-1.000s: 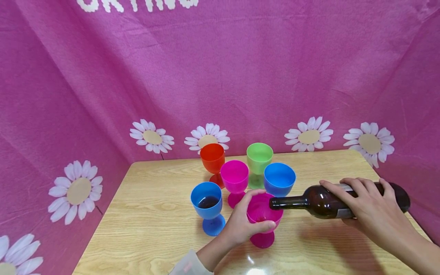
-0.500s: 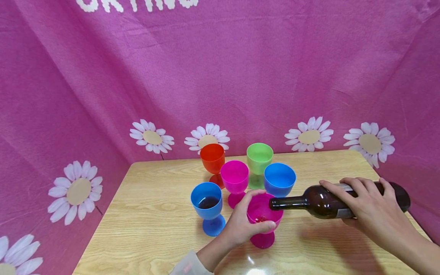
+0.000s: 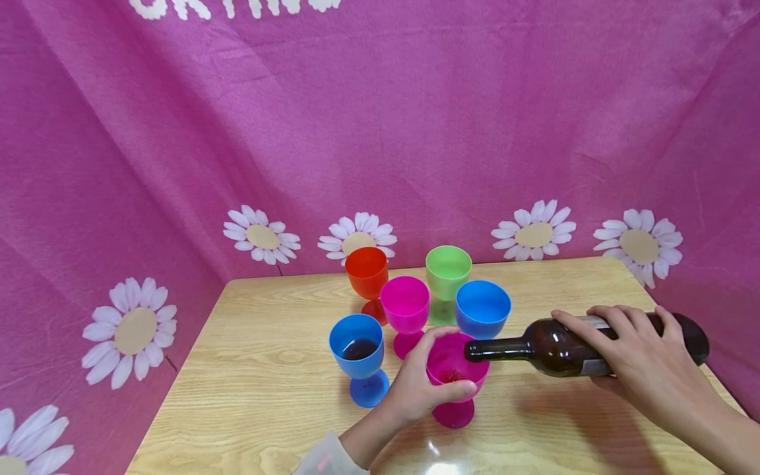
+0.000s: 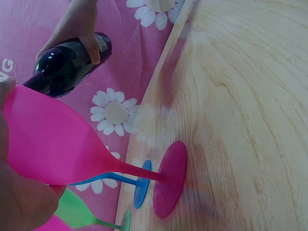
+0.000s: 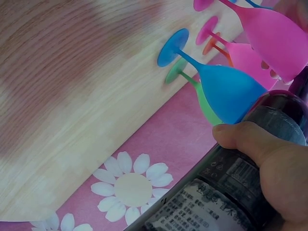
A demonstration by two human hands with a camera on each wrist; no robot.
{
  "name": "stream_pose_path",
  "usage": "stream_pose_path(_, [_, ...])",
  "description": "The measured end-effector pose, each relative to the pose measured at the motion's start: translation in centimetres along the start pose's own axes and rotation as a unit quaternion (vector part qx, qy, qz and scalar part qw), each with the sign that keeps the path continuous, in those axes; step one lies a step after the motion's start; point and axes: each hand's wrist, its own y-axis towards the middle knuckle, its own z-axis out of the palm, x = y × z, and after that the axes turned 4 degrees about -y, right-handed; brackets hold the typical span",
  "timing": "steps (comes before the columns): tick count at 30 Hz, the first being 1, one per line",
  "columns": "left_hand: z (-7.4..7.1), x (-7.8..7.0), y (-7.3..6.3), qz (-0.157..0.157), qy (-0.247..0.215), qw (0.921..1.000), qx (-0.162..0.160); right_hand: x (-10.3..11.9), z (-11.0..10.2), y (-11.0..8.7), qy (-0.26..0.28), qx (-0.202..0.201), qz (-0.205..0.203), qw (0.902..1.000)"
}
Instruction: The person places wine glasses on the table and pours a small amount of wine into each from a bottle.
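My left hand [image 3: 412, 386] grips the bowl of a pink goblet [image 3: 446, 356] standing near the table's front, thumb at the near side. In the left wrist view this goblet's foot [image 4: 171, 179] rests on the wood. My right hand [image 3: 641, 353] holds a dark wine bottle [image 3: 555, 348] from above, tilted nearly level, its mouth over the goblet's right rim. Reddish, bubbly liquid shows at the bottom of the goblet. In the right wrist view the thumb lies across the bottle's printed label [image 5: 192, 207].
Left of the held goblet, a blue goblet [image 3: 357, 343] contains dark liquid. Behind stand another pink goblet [image 3: 405, 307], a red goblet [image 3: 366, 272], a green goblet [image 3: 448, 267] and a second blue goblet [image 3: 483, 315]. A pink flowered cloth [image 3: 380, 145] hangs behind the wooden table [image 3: 255, 389].
Both hands, the bottle and the goblets keep their places. Only the bubbly red patch inside the held goblet changes its look slightly.
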Motion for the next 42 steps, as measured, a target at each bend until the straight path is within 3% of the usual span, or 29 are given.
stream_pose_path(42, [0.03,-0.06,-0.01,0.009,-0.011,0.9999,0.007,0.27,-0.19,0.03,-0.004,0.007,0.01,0.9999])
